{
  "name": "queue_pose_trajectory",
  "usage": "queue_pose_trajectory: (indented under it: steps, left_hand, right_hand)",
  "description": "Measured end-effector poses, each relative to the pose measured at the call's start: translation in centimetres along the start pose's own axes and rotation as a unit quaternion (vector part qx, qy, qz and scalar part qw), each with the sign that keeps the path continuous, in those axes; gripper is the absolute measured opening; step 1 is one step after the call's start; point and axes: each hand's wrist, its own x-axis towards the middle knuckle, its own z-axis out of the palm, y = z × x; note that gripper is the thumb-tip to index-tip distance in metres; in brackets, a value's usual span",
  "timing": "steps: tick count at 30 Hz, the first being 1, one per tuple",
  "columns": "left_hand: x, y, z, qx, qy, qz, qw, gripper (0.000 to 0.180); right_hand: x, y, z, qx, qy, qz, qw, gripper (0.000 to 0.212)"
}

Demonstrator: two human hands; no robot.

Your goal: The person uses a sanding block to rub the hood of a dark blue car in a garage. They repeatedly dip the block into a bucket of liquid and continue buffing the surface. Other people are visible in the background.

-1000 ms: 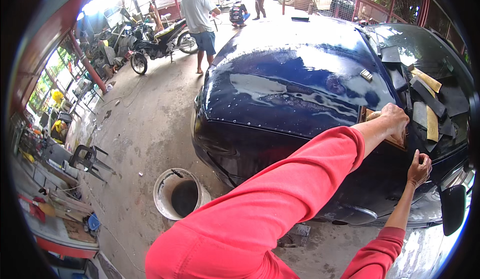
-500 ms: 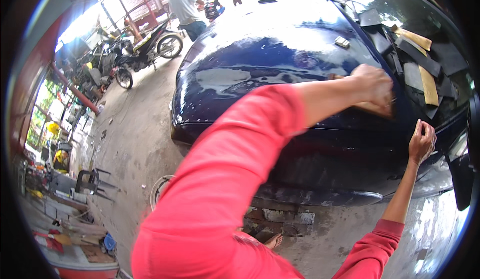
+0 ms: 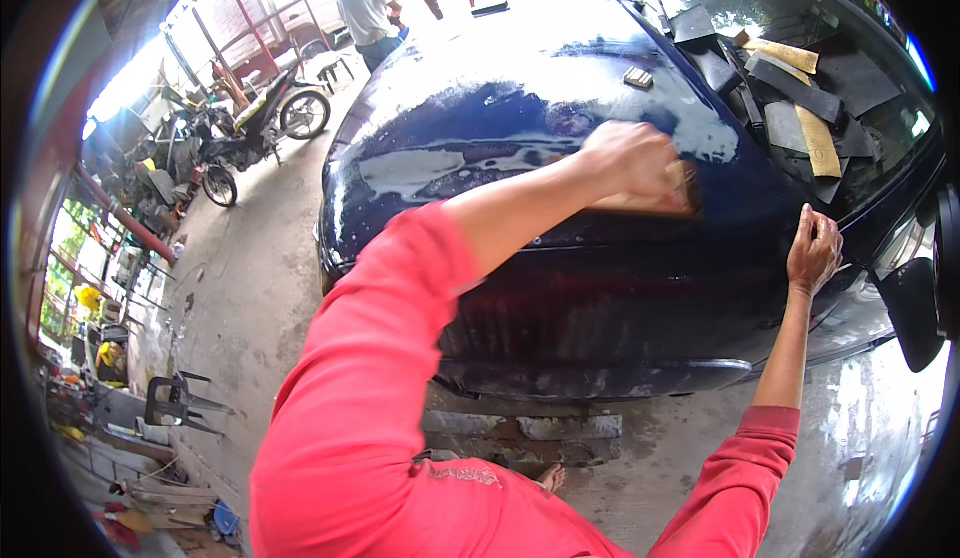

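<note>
My left hand (image 3: 632, 163) is closed over a brown, wooden-looking block (image 3: 687, 186). It presses the block flat on the dark blue car hood (image 3: 520, 113), whose paint is patchy with dull, whitish areas. The hand and block are slightly blurred. My right hand (image 3: 815, 250) rests at the hood's edge near the windshield, its index finger stretched out apart from the other, loosely curled fingers, and nothing shows in it. Farther up the hood lies a small pale ribbed block (image 3: 638, 78), out of both hands.
Dark and tan sandpaper sheets (image 3: 820, 148) lie at the windshield's base. A side mirror (image 3: 908, 313) juts out at right. Left of the car stand a motorbike (image 3: 262, 128) and an overturned dark chair (image 3: 180, 403). A person (image 3: 365, 18) stands beyond the hood.
My left hand has slid the block leftward across the hood. The whole view has shifted a little; my right hand stays by the hood's edge near the windshield.
</note>
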Motion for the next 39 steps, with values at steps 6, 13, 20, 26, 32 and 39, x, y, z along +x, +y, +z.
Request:
queue_pose_trajectory:
  steps: [6,13,20,26,32,39]
  left_hand:
    - [10.1,2.9,2.8,-0.033,0.174,0.037,0.983,0.078]
    - [-11.7,-8.5,2.7,-0.136,0.180,-0.001,0.974,0.052]
    - [-14.5,-14.2,1.8,-0.055,0.179,-0.032,0.982,0.060]
    - [-2.0,-8.6,3.0,-0.038,0.129,0.042,0.990,0.066]
    - [-19.9,-18.3,3.3,0.008,0.159,-0.022,0.987,0.062]
    - [-2.3,-9.7,4.1,-0.068,0.178,0.095,0.977,0.061]
  right_hand:
    - [0.1,0.3,-0.2,-0.025,0.007,-0.034,0.999,0.029]
    - [0.2,-0.7,-0.4,-0.055,-0.012,-0.024,0.998,0.028]
    - [0.3,0.3,0.1,0.023,0.017,-0.048,0.998,0.032]
    - [0.6,0.3,-0.2,0.034,0.006,-0.062,0.997,0.028]
    - [0.4,-0.4,0.0,-0.037,0.005,-0.011,0.999,0.036]
    - [0.3,0.1,0.1,0.002,0.009,-0.014,1.000,0.030]
